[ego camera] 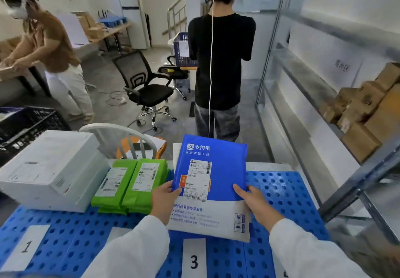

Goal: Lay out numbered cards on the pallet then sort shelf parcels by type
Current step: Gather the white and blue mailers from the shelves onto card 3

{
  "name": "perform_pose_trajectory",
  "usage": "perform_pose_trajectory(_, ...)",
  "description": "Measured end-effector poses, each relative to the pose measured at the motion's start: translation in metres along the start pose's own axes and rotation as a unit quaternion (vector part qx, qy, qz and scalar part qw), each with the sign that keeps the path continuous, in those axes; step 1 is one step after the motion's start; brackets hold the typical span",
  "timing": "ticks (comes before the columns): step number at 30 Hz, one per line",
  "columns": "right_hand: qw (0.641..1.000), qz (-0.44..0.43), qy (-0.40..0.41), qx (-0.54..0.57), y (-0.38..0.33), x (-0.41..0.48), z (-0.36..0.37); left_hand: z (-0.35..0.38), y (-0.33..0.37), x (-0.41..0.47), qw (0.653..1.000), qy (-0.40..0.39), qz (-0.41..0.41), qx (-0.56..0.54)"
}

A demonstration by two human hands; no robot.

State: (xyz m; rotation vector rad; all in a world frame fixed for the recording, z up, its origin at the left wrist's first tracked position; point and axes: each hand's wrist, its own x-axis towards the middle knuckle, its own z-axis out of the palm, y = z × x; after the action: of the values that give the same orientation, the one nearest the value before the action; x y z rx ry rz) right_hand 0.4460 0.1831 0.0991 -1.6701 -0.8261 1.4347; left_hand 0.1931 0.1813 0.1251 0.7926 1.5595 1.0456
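I hold a blue and white padded mailer (213, 178) with both hands above the blue perforated pallet (287, 193). My left hand (164, 202) grips its left edge and my right hand (256, 205) grips its right edge, thumbs on top. The mailer hangs over the spot behind card 3 (194, 258). Card 1 (26, 246) lies at the pallet's front left, and my left sleeve hides part of another card between them. Two stacks of green mailers (129, 182) lie behind that hidden card. A white box (52, 167) sits behind card 1.
A metal shelf (337, 113) on the right holds several brown cardboard boxes (365, 113). A person in black (220, 61) stands just beyond the pallet, back turned. A white chair (121, 136), a black office chair (145, 87), a black crate (28, 121) and another person (49, 46) are further left.
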Motion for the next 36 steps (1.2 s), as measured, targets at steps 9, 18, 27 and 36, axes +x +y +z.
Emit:
perform_pose_trajectory(9, 0.997, 0.051, -0.036, -0.037, 0.025, 0.056, 0.011, 0.005, -0.025, 0.041, 0.996, 0.028, -0.006, 0.09)
perform_pose_trajectory(18, 0.992, 0.036, -0.014, -0.124, 0.029, 0.09, 0.02, 0.011, -0.044, 0.079, 0.992, 0.028, -0.02, 0.118)
perform_pose_trajectory(27, 0.981, -0.003, -0.01, -0.194, 0.037, 0.096, 0.026, 0.013, -0.056, 0.09, 0.988, 0.04, -0.012, 0.146)
perform_pose_trajectory(36, 0.928, -0.032, -0.01, -0.37, 0.045, 0.101, 0.027, 0.02, -0.059, 0.075, 0.967, 0.089, -0.012, 0.238)
